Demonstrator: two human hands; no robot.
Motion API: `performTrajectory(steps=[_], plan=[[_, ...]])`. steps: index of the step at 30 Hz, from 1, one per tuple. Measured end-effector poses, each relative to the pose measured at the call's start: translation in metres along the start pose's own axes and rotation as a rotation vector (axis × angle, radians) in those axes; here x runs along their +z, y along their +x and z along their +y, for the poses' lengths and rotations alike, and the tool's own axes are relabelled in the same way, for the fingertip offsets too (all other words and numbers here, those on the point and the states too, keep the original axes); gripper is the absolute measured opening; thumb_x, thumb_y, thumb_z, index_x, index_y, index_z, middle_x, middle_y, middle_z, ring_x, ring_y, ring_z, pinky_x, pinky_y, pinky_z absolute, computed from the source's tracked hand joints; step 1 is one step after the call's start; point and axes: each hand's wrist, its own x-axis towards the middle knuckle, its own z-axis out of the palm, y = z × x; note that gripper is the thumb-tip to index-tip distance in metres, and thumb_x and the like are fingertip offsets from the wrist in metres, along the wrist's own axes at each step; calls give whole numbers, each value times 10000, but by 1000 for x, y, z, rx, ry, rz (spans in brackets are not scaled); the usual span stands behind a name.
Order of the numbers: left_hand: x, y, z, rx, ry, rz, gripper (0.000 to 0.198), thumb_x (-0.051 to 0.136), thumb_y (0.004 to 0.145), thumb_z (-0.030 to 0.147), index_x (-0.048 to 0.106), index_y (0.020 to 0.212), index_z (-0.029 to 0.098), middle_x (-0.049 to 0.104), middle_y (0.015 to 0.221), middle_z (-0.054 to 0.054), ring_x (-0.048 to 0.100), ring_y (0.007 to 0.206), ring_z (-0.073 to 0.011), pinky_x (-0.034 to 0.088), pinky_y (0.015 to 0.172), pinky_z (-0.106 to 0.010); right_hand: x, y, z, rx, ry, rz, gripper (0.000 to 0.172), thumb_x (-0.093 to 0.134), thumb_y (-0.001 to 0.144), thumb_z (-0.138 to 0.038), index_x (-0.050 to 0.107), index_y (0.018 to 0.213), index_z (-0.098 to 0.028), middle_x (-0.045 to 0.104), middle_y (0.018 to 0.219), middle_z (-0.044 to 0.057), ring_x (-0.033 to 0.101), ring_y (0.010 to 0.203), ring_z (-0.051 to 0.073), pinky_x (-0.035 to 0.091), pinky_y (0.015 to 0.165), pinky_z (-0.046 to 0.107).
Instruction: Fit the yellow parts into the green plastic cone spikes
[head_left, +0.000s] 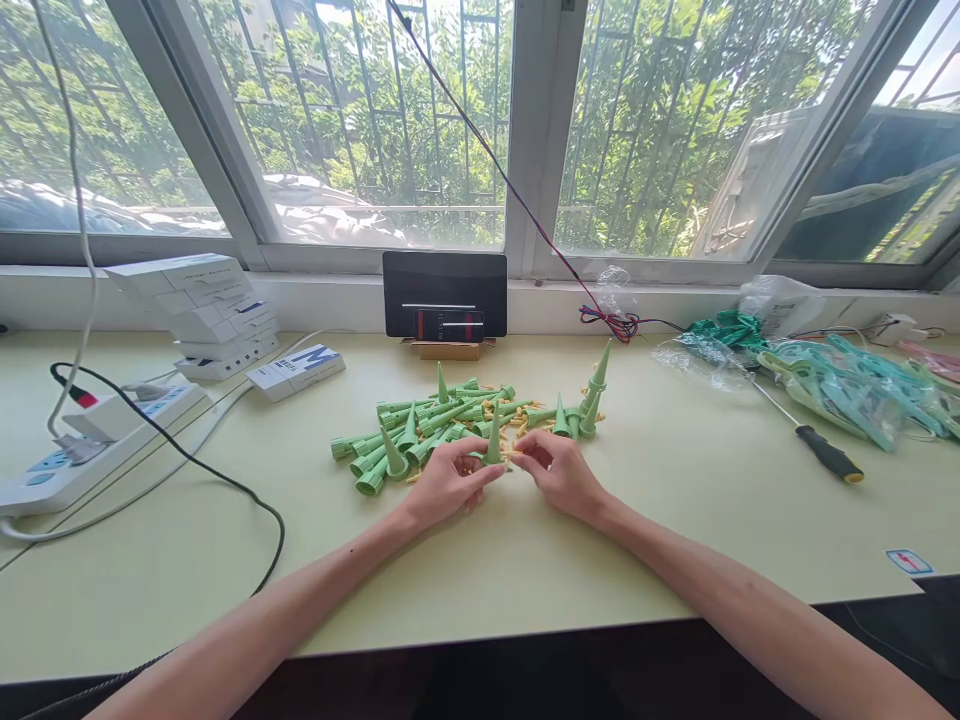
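Note:
My left hand (448, 481) is closed around the wide base of a green plastic cone spike (493, 440), which stands point up between thumb and fingers. Close by on the right, my right hand (559, 470) pinches a small yellow-orange piece (513, 454) against the side of that spike's base. The piece is mostly hidden by the fingertips. Just beyond both hands lies a pile of green tubes and cone spikes (442, 415), some lying flat and several standing upright. Small yellow-orange pieces (525, 418) are scattered among them. Stacked cone spikes (598, 372) lean at the pile's right end.
Behind the pile, a dark tablet (445, 280) and a phone (450, 325) lean upright on a small stand. White boxes (214, 310) and a power strip (112, 435) with cables are at left. A screwdriver (829, 453) and bagged green items (847, 380) lie at right.

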Motion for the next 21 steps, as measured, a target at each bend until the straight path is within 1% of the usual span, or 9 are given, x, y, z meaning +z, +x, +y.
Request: performTrajectory(steps=[6,15,21], plan=[[0,0,-1,-3,-4,-4,311,661,827,453,617,938,166,482,446,73,460,365,-89,386,392,-199,0,0,-1,-8,15,-10,207,573,910,-372,609,826,-186,636,715,25,530,588,141,433,553,264],[-1,-1,0,9,19,-9,286,657,835,438,593,898,166,468,449,80,444,352,-79,362,383,-190,-2,0,-5,-26,-17,-30,209,533,928,-314,585,778,-179,559,641,-6,440,545,120,370,529,247],[0,-1,-1,19,26,-4,287,657,829,442,596,878,166,473,449,77,449,349,-80,358,377,-192,-1,0,-3,-35,-32,-40,272,495,945,-354,579,753,-180,519,614,-13,416,538,120,354,525,247]])
